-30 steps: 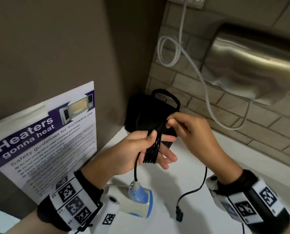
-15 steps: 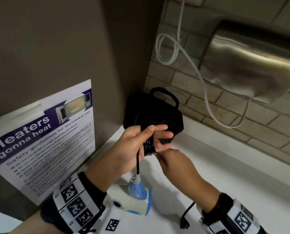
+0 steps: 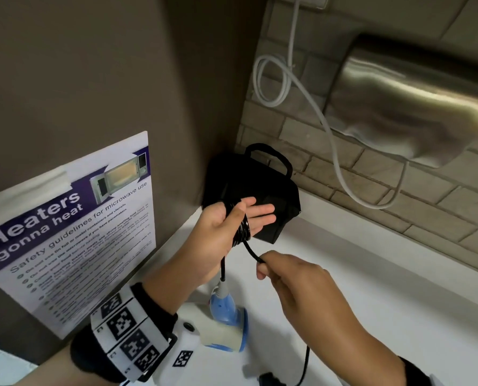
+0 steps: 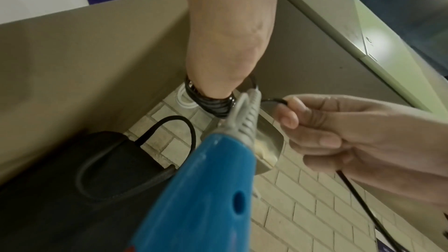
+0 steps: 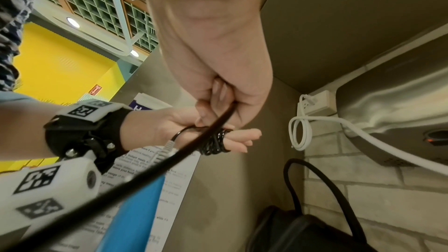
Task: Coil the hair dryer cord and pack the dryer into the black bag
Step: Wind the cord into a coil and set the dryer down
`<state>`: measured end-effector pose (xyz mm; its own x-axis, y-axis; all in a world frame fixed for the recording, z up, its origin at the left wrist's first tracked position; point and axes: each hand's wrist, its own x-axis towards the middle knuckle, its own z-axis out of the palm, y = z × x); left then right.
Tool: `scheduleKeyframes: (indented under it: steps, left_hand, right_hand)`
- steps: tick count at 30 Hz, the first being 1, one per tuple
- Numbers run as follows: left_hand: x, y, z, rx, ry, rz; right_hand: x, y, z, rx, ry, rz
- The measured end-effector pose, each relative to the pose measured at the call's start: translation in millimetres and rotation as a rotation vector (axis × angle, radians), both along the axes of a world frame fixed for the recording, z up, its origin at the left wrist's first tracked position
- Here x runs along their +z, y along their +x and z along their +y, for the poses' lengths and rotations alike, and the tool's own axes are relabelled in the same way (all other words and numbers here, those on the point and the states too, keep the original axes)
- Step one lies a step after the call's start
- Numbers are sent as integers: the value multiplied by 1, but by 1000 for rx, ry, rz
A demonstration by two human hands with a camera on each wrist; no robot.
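The black cord point(image 3: 244, 229) is wound in several loops round the straight fingers of my left hand point(image 3: 232, 221), and the thumb lies over the coil point(image 5: 214, 144). My right hand point(image 3: 262, 267) pinches the free cord just below and right of the coil point(image 4: 211, 105). The slack runs down to the plug point(image 3: 269, 379) on the counter. Under my left wrist the white and blue hair dryer point(image 3: 226, 324) lies on the counter, its blue handle point(image 4: 206, 189) close to the left wrist camera. The black bag point(image 3: 260, 185) stands in the corner behind my hands.
A steel hand dryer point(image 3: 413, 107) hangs on the brick wall at the right, with a looped white cable point(image 3: 285, 79) beside it. A microwave safety poster point(image 3: 65, 232) leans on the left wall. The white counter point(image 3: 385, 288) stretches to the right.
My right hand carried the cord from above my left fingers down and round beneath them, then out toward me, adding a loop. My left hand stayed roughly in place.
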<state>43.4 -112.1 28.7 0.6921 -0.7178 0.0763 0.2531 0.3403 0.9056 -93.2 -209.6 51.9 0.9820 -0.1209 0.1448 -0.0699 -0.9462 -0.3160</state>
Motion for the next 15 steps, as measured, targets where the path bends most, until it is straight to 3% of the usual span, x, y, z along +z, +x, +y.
scheduleKeyframes:
  steps: [10,15]
  left_hand:
    - [-1,-5,2,-40,190,-89]
    - [5,-13,9,-220,170,-138]
  right_hand:
    - [13,19,-5,78,36,-187]
    - [25,38,-23,54,68,-248]
